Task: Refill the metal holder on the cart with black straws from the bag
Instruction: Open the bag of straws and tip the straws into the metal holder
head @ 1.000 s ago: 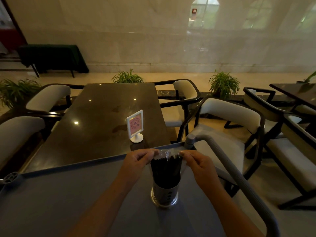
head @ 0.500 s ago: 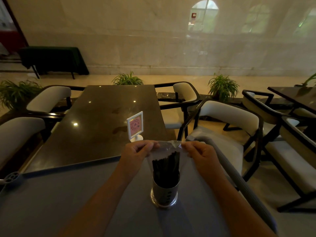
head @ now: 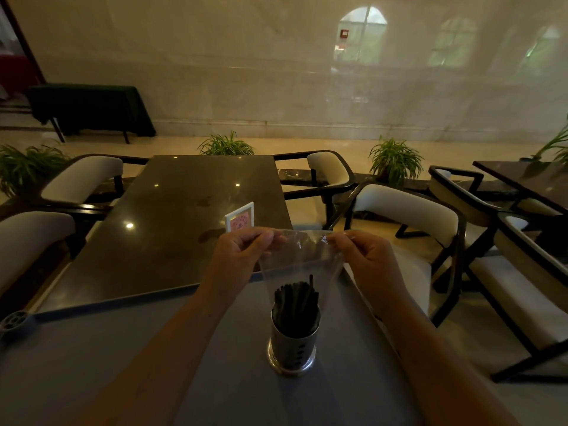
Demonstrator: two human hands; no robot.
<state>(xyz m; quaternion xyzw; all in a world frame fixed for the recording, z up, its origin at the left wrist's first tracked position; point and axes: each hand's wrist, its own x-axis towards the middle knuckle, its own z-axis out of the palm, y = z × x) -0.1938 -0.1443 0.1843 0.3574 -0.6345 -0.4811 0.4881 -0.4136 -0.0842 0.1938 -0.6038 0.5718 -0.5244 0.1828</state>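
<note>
A round metal holder (head: 292, 348) with small holes stands upright on the grey cart top (head: 153, 364). A bundle of black straws (head: 295, 305) stands in it, their tops poking above the rim. A clear plastic bag (head: 302, 256) hangs upside down over the straws, its lower part still around them. My left hand (head: 242, 250) pinches the bag's upper left corner. My right hand (head: 365, 256) pinches the upper right corner. The bag's upper half looks empty and stretched between both hands.
A dark glossy table (head: 172, 216) sits beyond the cart with a small white card stand (head: 240, 217) near its edge. Cream armchairs (head: 405, 216) flank it on both sides. The cart's handle is mostly hidden behind my right hand. Potted plants (head: 395, 159) line the floor behind.
Both hands have lifted the bag upward. More of the clear bag is now empty above the straws, which have stayed down in the holder.
</note>
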